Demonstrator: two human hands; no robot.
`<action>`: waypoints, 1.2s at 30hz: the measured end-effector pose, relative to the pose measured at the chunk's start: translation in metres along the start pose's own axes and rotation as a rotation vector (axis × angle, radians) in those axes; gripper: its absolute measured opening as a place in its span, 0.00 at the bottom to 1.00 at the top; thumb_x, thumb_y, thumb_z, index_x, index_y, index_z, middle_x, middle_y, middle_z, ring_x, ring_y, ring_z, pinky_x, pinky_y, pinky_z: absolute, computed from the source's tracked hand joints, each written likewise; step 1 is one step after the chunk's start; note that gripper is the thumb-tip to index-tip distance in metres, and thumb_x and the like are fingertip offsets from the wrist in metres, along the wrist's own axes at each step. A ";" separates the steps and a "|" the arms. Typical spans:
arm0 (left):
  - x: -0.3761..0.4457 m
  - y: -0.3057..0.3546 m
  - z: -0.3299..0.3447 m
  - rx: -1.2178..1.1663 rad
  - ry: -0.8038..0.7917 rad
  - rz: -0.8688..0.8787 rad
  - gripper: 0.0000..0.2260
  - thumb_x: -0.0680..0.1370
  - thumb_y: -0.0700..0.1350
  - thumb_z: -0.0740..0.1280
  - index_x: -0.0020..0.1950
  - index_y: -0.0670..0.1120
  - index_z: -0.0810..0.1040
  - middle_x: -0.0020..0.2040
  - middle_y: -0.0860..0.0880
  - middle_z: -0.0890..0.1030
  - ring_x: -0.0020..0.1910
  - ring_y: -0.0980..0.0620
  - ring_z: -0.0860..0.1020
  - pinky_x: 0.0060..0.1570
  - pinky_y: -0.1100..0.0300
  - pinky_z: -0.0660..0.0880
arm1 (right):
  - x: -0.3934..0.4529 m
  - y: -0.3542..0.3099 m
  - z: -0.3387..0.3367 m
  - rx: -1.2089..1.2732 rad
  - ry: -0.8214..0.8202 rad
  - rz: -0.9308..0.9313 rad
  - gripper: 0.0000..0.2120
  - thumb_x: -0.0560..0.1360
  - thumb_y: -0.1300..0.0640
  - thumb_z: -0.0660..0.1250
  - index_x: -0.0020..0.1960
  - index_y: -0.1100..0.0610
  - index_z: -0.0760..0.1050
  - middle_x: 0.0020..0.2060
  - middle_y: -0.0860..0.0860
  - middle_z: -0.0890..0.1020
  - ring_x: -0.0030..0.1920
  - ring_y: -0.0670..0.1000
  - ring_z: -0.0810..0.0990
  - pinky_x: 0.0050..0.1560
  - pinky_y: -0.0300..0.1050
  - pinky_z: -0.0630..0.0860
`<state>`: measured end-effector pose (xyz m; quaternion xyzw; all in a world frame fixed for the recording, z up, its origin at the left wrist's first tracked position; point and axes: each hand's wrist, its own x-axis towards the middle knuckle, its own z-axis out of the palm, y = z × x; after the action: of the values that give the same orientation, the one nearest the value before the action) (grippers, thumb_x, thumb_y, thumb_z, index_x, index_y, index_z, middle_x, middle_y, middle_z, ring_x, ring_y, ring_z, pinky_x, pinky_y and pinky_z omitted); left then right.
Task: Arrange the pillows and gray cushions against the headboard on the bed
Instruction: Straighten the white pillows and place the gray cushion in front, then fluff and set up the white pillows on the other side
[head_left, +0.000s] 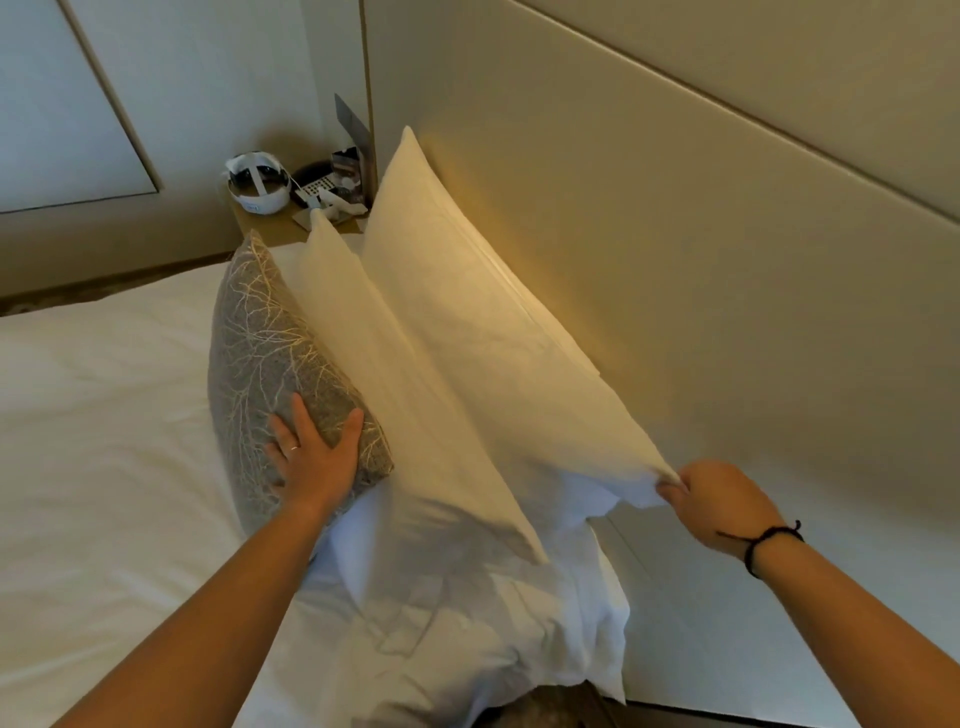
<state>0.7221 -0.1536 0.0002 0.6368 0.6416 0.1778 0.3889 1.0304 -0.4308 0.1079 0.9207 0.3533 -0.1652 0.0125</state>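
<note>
Two white pillows stand on edge on the bed. The back pillow (483, 291) leans against the beige headboard (675, 218), and the front pillow (384, 374) leans on it. A gray cushion (260, 343) with a pale branch pattern stands in front of them. My left hand (311, 457) lies flat on the cushion's near face, fingers spread. My right hand (711, 499) pinches the back pillow's near corner. Another white pillow (467, 613) lies flat close to me, partly under the standing ones.
The white bed sheet (104, 441) stretches to the left. A bedside table (275, 223) at the far end holds a white headset, a remote and small cards. A bit of gray patterned fabric (545, 706) shows at the bottom edge.
</note>
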 end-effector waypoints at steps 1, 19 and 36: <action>-0.002 0.000 0.001 -0.003 -0.001 -0.004 0.41 0.74 0.72 0.56 0.79 0.59 0.39 0.81 0.46 0.40 0.79 0.38 0.42 0.72 0.31 0.46 | 0.002 0.006 -0.001 0.143 -0.061 -0.011 0.21 0.80 0.49 0.62 0.34 0.59 0.78 0.28 0.50 0.80 0.28 0.49 0.78 0.28 0.41 0.67; -0.148 0.030 0.066 0.191 -0.118 0.305 0.39 0.76 0.63 0.66 0.80 0.53 0.51 0.81 0.43 0.47 0.78 0.41 0.52 0.74 0.44 0.58 | -0.056 0.069 0.044 0.582 0.215 0.070 0.10 0.79 0.49 0.61 0.44 0.54 0.74 0.37 0.47 0.76 0.40 0.55 0.77 0.37 0.45 0.72; -0.469 -0.045 0.213 0.643 -1.628 1.264 0.10 0.78 0.60 0.61 0.51 0.60 0.79 0.43 0.63 0.81 0.44 0.64 0.78 0.41 0.65 0.77 | -0.568 0.069 0.266 1.103 0.286 1.494 0.09 0.78 0.51 0.66 0.45 0.55 0.80 0.43 0.51 0.83 0.46 0.51 0.80 0.46 0.43 0.74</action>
<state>0.7925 -0.6641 -0.0395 0.8519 -0.2378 -0.3072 0.3512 0.6020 -0.8866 0.0277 0.7963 -0.4594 -0.1438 -0.3663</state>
